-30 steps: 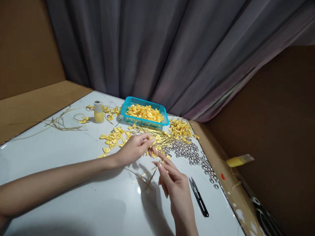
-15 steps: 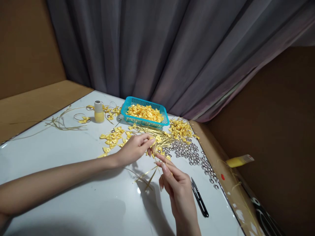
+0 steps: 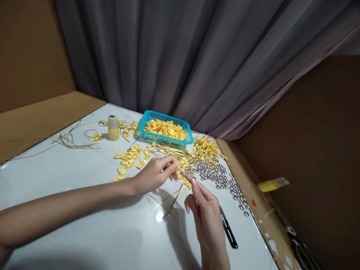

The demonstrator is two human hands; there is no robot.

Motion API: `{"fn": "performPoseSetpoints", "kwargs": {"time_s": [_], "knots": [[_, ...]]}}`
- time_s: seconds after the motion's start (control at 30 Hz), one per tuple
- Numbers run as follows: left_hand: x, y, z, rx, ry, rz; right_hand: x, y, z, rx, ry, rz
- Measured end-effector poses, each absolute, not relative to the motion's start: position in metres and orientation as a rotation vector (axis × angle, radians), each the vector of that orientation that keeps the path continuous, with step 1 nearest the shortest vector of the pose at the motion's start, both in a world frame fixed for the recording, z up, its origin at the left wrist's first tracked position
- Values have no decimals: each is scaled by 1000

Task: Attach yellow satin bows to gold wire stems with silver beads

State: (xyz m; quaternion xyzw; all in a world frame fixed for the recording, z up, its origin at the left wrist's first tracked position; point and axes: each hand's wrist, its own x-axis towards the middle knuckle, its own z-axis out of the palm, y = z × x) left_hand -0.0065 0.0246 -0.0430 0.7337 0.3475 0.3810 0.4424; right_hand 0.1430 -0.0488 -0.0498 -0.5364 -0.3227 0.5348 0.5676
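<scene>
Left hand (image 3: 159,174): pinching a yellow bow (image 3: 183,162).
Right hand (image 3: 207,206): fingertips drawn close, hold unclear.
Bow: beyond right fingertips, nearer left hand; long axis unclear.

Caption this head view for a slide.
Left hand and right hand close together beside yellow bows, gold strands and silver beads, a blue basket beyond.

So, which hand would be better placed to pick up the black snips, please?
Probably the right hand: the black snips lie beside it, partly hidden by it, while the left hand is farther off.
</scene>
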Motion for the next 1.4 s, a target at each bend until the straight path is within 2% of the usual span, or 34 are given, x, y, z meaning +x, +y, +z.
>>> {"fn": "performPoseSetpoints", "kwargs": {"time_s": [1.4], "knots": [[-6, 23, -48, 2114, 878, 930, 146, -47, -43, -1207, -850, 1432]]}}
